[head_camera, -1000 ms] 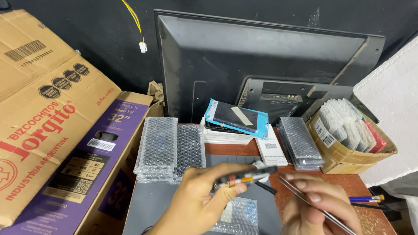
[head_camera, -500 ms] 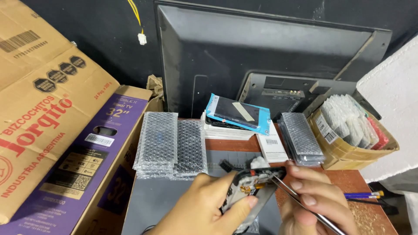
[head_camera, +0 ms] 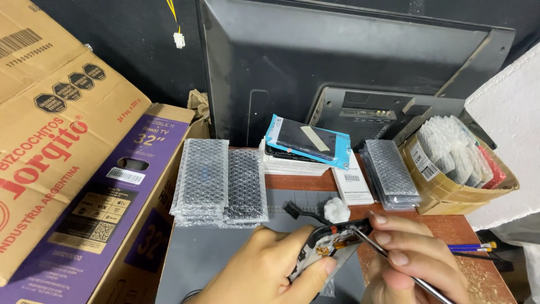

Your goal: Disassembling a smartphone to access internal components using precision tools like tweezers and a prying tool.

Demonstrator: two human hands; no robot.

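I'm gripping the opened phone in my left hand, long axis tilting up-right; right hand pinching tweezers, tip touching its top end.

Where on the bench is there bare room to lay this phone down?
Freest is the grey mat, bare between the bubble-wrap stacks and the left hand. A bare strip of wooden tabletop lies in front of the cardboard box. Around the black brush, cotton ball and boxed phone stack, it is crowded.

Head camera looks down, close over workbench.
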